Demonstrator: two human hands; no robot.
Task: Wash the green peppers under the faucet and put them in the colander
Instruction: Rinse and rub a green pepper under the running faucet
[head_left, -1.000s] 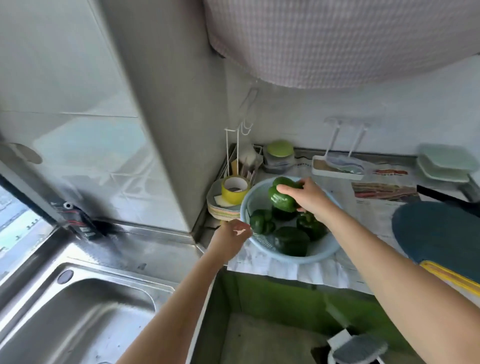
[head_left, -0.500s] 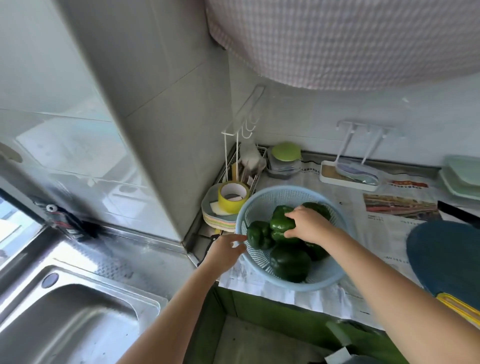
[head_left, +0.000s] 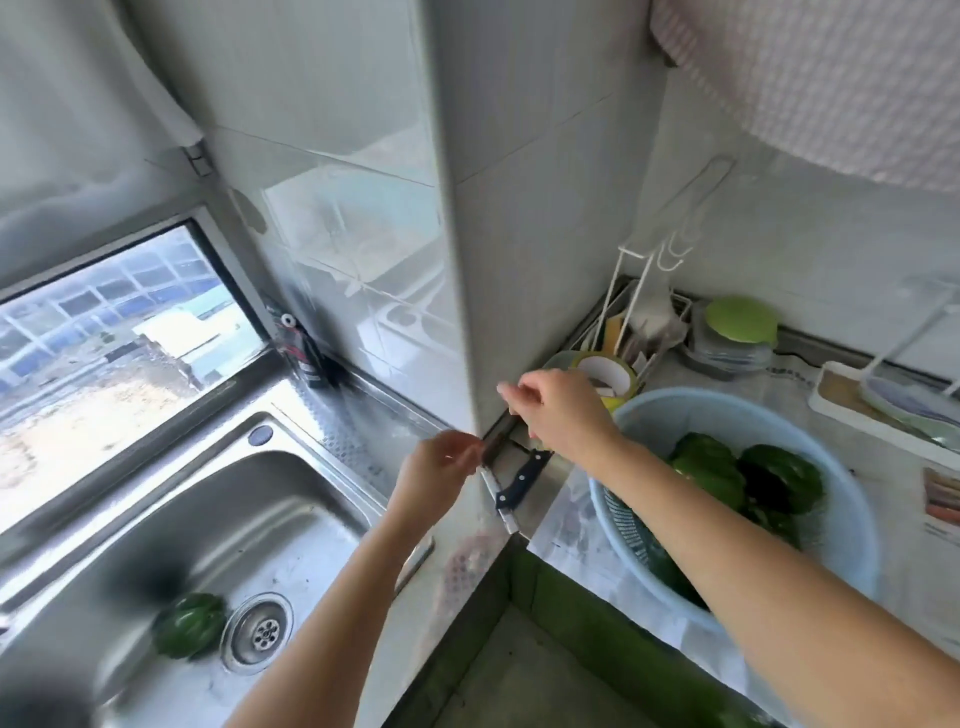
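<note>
Head view, kitchen corner. Green peppers (head_left: 706, 467): several lay heaped in the pale blue colander (head_left: 727, 402) on the counter; one lone pepper (head_left: 189, 626) sat in the sink (head_left: 311, 499) beside the drain. Left hand (head_left: 441, 470): fingertips bunched and blurred, contents could not be told. Right hand (head_left: 563, 410): fingers loosely curled, nothing seen in them. Hazard: a knife (head_left: 519, 478) lay on the ledge just beneath both hands; a hand crossing to the sink would likely brush the blade or knock it in.

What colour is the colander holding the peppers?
The colander is light blue, best seen in the head view.
</note>
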